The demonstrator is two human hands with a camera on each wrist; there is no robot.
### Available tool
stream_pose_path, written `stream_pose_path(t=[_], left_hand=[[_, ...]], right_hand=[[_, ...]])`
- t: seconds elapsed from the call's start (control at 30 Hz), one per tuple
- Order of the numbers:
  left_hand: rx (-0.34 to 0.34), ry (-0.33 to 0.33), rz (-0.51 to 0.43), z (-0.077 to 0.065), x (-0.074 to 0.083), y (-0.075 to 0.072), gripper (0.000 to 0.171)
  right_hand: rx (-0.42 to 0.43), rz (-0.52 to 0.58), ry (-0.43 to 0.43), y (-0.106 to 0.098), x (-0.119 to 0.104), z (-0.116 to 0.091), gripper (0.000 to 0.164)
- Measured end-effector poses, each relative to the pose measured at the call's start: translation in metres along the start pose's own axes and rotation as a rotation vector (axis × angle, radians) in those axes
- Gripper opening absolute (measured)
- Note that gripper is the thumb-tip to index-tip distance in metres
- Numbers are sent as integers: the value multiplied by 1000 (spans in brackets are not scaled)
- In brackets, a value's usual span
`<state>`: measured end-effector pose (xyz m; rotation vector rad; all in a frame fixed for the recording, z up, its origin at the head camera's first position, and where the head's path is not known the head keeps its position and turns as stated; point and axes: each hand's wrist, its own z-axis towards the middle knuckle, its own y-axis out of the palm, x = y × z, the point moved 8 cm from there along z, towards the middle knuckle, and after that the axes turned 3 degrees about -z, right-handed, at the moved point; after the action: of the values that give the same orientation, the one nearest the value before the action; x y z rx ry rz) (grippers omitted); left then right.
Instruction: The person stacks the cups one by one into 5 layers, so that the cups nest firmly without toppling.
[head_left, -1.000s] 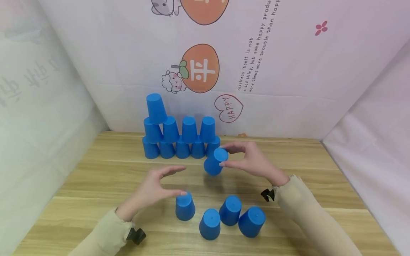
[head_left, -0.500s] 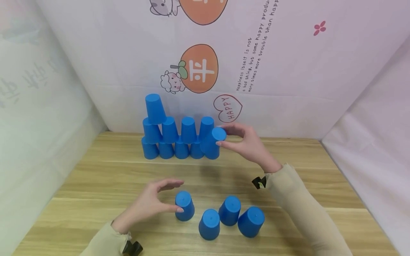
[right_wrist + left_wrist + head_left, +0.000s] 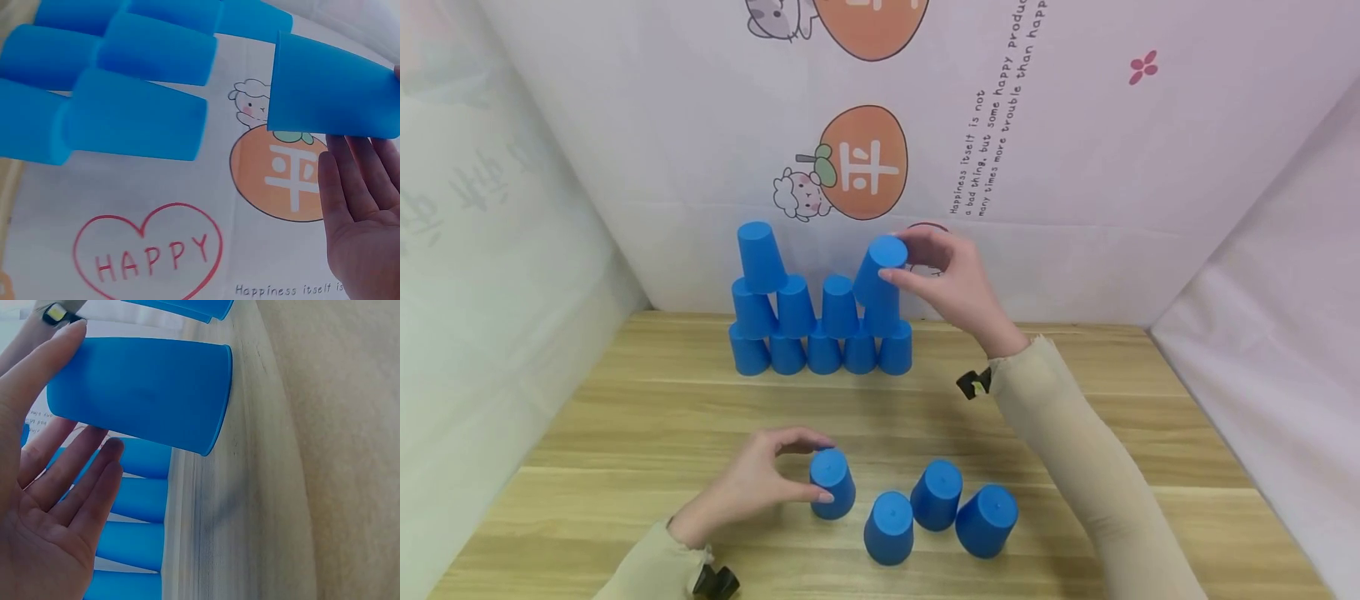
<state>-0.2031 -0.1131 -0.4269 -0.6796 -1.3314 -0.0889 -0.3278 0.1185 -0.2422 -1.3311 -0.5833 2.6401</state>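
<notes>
My right hand (image 3: 951, 279) holds an upside-down blue cup (image 3: 880, 258) up at the right end of the stack, thumb in front and fingers behind. In the right wrist view this cup (image 3: 331, 87) stands apart from the stacked cups (image 3: 137, 115). My left hand (image 3: 760, 475) pinches another upside-down blue cup (image 3: 832, 487) standing on the table, its thumb on the near side. The left wrist view shows the thumb on one side of that cup (image 3: 144, 394) and fingers on the other. A single cup (image 3: 762, 258) tops the stack's left end.
Two rows of blue cups (image 3: 823, 354) are stacked along the back of the wooden table (image 3: 662, 425). Three more upside-down cups (image 3: 889, 529) stand at the front, right of my left hand. A printed white cloth (image 3: 1037, 275) hangs behind the stack.
My right hand has raised its cup from in front of the stack to above the second row's right end. My left hand has closed in round the front left cup.
</notes>
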Motion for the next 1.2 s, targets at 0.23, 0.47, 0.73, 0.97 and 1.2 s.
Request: stream_pose_path(t=[0.23,0.47,0.73,0.97,1.2], left_hand=[[-28,-1,-30,1,0,1,42],[-44,-15,-31,2,0,1,41],[-51,-13,-28,3,-1,1,40],[-50,-12,-32,4,-1,1,40],[-52,-17,-19,4,-1,1,40]], right_hand=[[45,-43,121,5,9,30,50],[19,-44,225,17,31,49,53],[-27,-64,268,29,46,55,54],[-39,-100,284,32,51,55,58],[-44,-105,272,33,54,55,57]])
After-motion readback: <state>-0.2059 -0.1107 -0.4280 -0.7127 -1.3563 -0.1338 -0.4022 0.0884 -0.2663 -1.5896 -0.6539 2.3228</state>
